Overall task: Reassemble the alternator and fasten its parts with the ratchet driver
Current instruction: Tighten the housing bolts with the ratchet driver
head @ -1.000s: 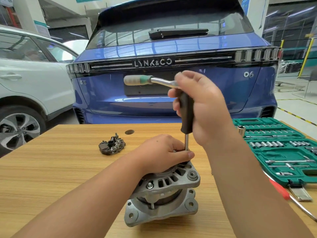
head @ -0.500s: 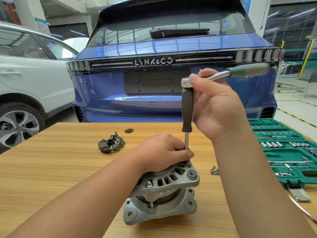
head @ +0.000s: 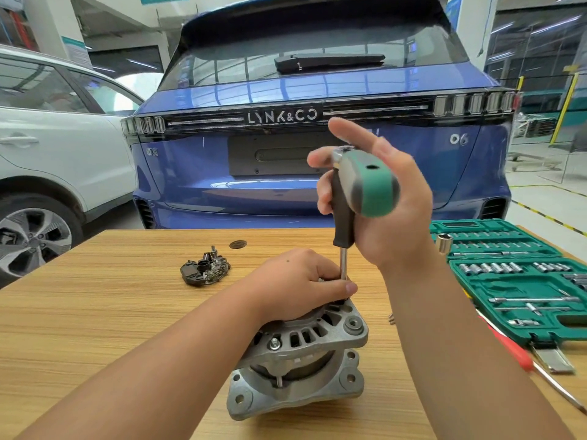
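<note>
Table edge (head: 158, 231), alternator (head: 298, 360) well inside

Your left hand (head: 295, 282): bare, no glove, no ring, no watch seen. One small dark spot on back of hand. Nails short where visible. Your right hand (head: 390, 211): bare, no glove, no ring. Both your forearms bare to frame edge; no sleeve, cuff or strap in view. Wrists carry no band. Upper arms, torso, clothing out of frame: cannot tell what you wear there. No tattoo or bandage showing.
</note>
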`<action>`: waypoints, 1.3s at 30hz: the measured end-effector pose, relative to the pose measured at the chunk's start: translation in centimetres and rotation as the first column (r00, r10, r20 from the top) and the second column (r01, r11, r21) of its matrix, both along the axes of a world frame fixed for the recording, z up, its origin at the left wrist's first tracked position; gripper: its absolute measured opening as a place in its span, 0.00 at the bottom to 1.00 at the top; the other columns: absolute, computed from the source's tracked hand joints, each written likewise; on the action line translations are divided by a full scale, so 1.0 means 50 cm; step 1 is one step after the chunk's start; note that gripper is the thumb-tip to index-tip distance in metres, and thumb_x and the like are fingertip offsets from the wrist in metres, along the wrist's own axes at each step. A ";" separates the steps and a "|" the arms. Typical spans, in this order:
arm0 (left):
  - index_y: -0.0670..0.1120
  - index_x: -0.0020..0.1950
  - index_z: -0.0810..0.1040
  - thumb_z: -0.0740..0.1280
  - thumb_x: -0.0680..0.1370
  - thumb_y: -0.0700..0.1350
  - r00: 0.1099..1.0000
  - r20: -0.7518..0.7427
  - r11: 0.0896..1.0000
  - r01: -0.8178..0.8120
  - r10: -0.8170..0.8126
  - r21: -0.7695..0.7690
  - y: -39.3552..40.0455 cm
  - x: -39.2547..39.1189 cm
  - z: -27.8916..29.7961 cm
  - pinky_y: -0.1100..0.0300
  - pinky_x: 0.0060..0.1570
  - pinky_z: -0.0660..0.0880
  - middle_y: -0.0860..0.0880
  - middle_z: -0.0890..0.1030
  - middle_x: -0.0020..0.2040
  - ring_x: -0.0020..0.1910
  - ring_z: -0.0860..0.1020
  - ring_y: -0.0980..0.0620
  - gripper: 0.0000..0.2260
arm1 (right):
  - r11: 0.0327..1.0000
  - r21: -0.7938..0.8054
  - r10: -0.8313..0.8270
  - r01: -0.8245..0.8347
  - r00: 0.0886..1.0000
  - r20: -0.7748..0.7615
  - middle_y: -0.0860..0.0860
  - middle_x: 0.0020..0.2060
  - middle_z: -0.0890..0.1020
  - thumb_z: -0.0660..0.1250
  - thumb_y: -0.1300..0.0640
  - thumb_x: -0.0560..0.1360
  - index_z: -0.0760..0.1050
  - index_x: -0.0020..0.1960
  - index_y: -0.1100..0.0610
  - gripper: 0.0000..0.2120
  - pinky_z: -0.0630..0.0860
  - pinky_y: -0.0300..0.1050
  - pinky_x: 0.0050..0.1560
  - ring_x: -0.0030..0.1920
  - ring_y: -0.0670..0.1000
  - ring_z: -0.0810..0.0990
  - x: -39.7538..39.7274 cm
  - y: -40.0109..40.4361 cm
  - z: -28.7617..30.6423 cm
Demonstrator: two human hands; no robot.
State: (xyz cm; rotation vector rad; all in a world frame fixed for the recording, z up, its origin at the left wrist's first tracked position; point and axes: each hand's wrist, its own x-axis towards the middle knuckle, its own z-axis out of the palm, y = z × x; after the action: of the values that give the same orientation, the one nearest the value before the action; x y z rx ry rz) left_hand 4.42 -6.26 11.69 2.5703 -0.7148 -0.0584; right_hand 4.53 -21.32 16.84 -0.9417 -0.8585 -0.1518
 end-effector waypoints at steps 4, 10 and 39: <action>0.48 0.44 0.81 0.66 0.81 0.62 1.000 0.023 1.000 0.009 -0.009 0.017 0.000 -0.001 0.002 0.57 0.36 0.70 0.47 0.80 0.38 0.35 0.75 0.52 0.18 | 0.998 -0.025 -0.056 0.055 0.997 -0.048 0.54 0.39 0.75 0.65 0.54 0.78 0.73 0.64 0.55 0.16 0.73 0.42 0.33 0.32 0.49 0.74 -0.007 -0.001 0.008; 0.47 0.47 0.83 0.64 0.81 0.61 0.999 0.018 0.999 0.033 -0.033 0.025 -0.002 -0.002 0.004 0.56 0.36 0.69 0.47 0.80 0.38 0.32 0.72 0.57 0.19 | 0.618 -0.083 -0.781 0.781 0.623 0.040 0.45 0.37 0.81 0.76 0.51 0.74 0.70 0.53 0.46 0.16 0.75 0.36 0.37 0.33 0.44 0.79 -0.023 0.035 0.007; 0.51 0.51 0.85 0.65 0.80 0.64 0.999 -0.041 0.999 0.019 -0.018 0.027 0.003 0.001 0.005 0.52 0.46 0.78 0.50 0.84 0.43 0.42 0.80 0.53 0.18 | 0.930 -0.120 0.252 -0.347 0.841 -0.479 0.50 0.46 0.85 0.62 0.46 0.74 0.75 0.61 0.59 0.22 0.72 0.46 0.49 0.39 0.47 0.79 -0.009 -0.031 0.035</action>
State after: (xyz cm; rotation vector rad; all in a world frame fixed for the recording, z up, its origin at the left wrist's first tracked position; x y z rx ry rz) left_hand 4.46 -6.11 11.93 2.5811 -0.7268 -0.1273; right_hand 4.10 -22.85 18.59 -0.9646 -0.5747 0.4292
